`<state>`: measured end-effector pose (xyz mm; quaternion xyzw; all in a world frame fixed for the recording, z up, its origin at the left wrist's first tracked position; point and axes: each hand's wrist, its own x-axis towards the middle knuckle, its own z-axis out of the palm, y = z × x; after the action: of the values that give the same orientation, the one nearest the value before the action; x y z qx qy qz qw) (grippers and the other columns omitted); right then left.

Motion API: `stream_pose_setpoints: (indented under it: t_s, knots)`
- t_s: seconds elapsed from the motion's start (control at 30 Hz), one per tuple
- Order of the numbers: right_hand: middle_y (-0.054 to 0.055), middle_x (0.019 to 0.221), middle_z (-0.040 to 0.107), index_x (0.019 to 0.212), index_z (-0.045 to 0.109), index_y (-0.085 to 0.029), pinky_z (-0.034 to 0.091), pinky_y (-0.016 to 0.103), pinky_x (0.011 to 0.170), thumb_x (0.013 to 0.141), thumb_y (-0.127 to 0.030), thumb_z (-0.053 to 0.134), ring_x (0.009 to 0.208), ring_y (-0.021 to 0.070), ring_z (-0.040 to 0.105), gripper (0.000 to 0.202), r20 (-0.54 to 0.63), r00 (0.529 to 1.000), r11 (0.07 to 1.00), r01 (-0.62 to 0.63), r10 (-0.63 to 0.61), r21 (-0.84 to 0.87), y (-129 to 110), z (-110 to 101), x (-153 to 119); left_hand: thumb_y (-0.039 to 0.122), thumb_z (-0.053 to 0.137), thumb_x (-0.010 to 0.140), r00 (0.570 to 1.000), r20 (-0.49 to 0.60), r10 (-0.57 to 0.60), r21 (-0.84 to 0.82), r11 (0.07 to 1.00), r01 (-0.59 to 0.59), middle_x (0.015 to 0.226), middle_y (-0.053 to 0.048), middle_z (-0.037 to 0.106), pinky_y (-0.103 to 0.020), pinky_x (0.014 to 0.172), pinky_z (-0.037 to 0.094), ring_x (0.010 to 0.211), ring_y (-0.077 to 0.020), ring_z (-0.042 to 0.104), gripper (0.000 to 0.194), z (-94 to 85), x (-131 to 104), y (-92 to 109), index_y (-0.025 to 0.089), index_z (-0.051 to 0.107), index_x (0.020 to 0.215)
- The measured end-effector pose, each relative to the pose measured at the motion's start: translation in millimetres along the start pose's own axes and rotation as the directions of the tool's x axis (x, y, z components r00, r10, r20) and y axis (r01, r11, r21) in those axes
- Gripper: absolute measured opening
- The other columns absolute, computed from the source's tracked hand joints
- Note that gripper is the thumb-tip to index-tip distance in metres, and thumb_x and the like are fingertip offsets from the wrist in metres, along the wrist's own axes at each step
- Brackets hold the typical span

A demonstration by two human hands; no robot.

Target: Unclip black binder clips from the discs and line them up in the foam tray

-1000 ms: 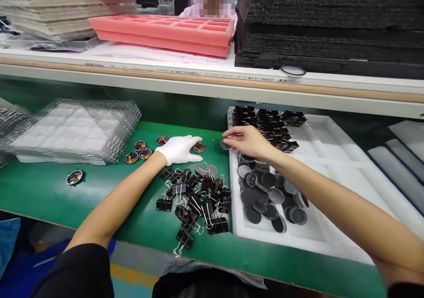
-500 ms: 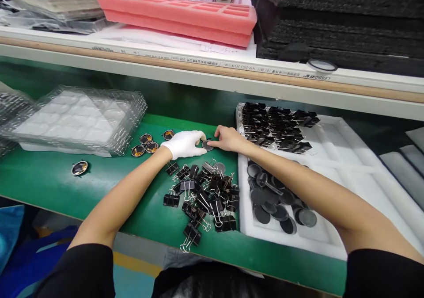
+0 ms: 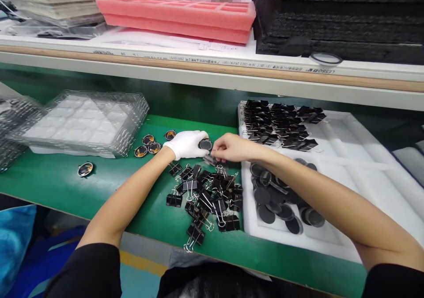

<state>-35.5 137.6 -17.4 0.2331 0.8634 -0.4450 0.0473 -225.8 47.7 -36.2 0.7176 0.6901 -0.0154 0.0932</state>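
My left hand [image 3: 188, 144], in a white glove, grips a round dark disc [image 3: 206, 144] with a thin rim between thumb and fingers, just above the green bench. Close to its right, my bare right hand [image 3: 230, 147] is closed in a pinch on a binder clip [image 3: 209, 159], which is blurred by motion. Below both hands lies a heap of black binder clips [image 3: 202, 192] with silver wire handles. Left of the glove, several round pieces [image 3: 148, 139] with shiny, orange-flecked faces rest on the bench, and a single similar piece [image 3: 86, 169] sits farther left.
A white foam tray [image 3: 344, 192] at right holds rows of clipped pieces [image 3: 281, 123] and loose dark discs [image 3: 271, 200]. Stacked clear plastic trays [image 3: 82, 121] stand at left. A shelf edge [image 3: 212, 74] crosses above, bearing pink foam [image 3: 179, 21] and black foam [image 3: 341, 28]. A person sits beyond.
My right hand has left the disc, moved down slightly and taken a binder clip from the top of the heap. My left hand still holds the disc. The camera view has shifted a little.
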Motion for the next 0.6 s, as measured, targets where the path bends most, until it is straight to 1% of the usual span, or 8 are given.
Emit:
stream_pose_setpoints:
  t_s: [0.07,0.13,0.2,0.27,0.37,0.47,0.53,0.6]
  knots:
    - [0.005,0.078,0.077,0.07,0.072,-0.018,0.05,0.025,0.059,0.091,-0.019,0.065,0.067,0.0153,0.069,0.023,-0.067,0.992,0.981,-0.091,0.104,0.172,9,-7,8,0.059,0.062,0.084,0.999,0.025,-0.038,-0.026,0.999,0.039,0.114,-0.006,0.075,-0.035,0.076,0.05,0.103,-0.0294,0.071,0.052,-3.1,1,-4,0.026,0.063,0.124]
    - [0.008,0.082,0.078,0.072,0.073,-0.017,0.054,0.026,0.062,0.093,-0.02,0.063,0.071,0.0171,0.072,0.024,-0.134,0.976,0.978,-0.149,0.169,0.149,17,-11,17,0.062,0.061,0.083,0.997,0.036,-0.075,-0.033,0.997,0.076,0.113,-0.005,0.076,-0.035,0.074,0.049,0.101,-0.029,0.071,0.054,-5.8,2,-7,0.027,0.062,0.124]
    - [0.012,0.082,0.078,0.076,0.075,-0.017,0.058,0.03,0.072,0.096,-0.023,0.064,0.08,0.0232,0.075,0.023,-0.216,0.963,0.974,-0.189,0.159,-0.126,23,-11,22,0.063,0.061,0.084,0.994,0.043,-0.099,-0.029,0.995,0.1,0.112,-0.005,0.076,-0.034,0.073,0.048,0.099,-0.0288,0.072,0.055,-7.4,2,-10,0.027,0.062,0.126]
    - [0.018,0.088,0.077,0.085,0.077,-0.014,0.059,0.038,0.083,0.096,-0.027,0.067,0.093,0.0323,0.075,0.019,-0.257,0.96,0.877,-0.219,0.114,-0.428,24,-8,25,0.064,0.061,0.084,0.992,0.047,-0.121,-0.028,0.992,0.122,0.111,-0.005,0.076,-0.034,0.072,0.048,0.096,-0.0289,0.072,0.058,-7.8,1,-12,0.028,0.061,0.129]
    - [0.027,0.109,0.072,0.109,0.075,-0.007,0.057,0.046,0.087,0.093,-0.013,0.063,0.104,0.0404,0.072,0.021,-0.266,0.958,0.763,-0.254,0.112,-0.595,18,-8,23,0.064,0.06,0.084,0.99,0.041,-0.137,-0.033,0.99,0.139,0.11,-0.005,0.077,-0.034,0.071,0.047,0.094,-0.0284,0.072,0.06,-6.4,0,-14,0.029,0.061,0.132]
    - [0.026,0.125,0.063,0.132,0.063,-0.007,0.055,0.046,0.091,0.088,-0.001,0.051,0.11,0.0383,0.068,0.046,-0.329,0.944,0.806,-0.207,0.016,-0.555,7,-15,22,0.064,0.06,0.084,0.993,0.023,-0.114,-0.028,0.993,0.114,0.108,-0.004,0.077,-0.033,0.069,0.045,0.092,-0.0277,0.072,0.059,-4.2,0,-15,0.029,0.062,0.131]
    - [0.023,0.131,0.059,0.141,0.055,-0.012,0.051,0.048,0.099,0.094,-0.007,0.044,0.119,0.037,0.062,0.049,-0.429,0.898,0.884,-0.121,-0.097,-0.452,0,-19,30,0.065,0.06,0.083,0.995,0.007,-0.095,-0.016,0.995,0.096,0.104,-0.003,0.077,-0.033,0.067,0.043,0.09,-0.0277,0.072,0.059,-3.1,1,-16,0.03,0.064,0.13]
    - [0.021,0.136,0.056,0.144,0.051,-0.016,0.046,0.051,0.106,0.103,-0.019,0.035,0.127,0.0372,0.055,0.044,-0.534,0.841,0.945,-0.102,-0.085,-0.311,-5,-16,46,0.066,0.06,0.083,0.996,-0.004,-0.086,-0.001,0.996,0.086,0.098,-0.003,0.077,-0.032,0.066,0.042,0.088,-0.0278,0.072,0.06,-2.2,1,-17,0.029,0.066,0.13]
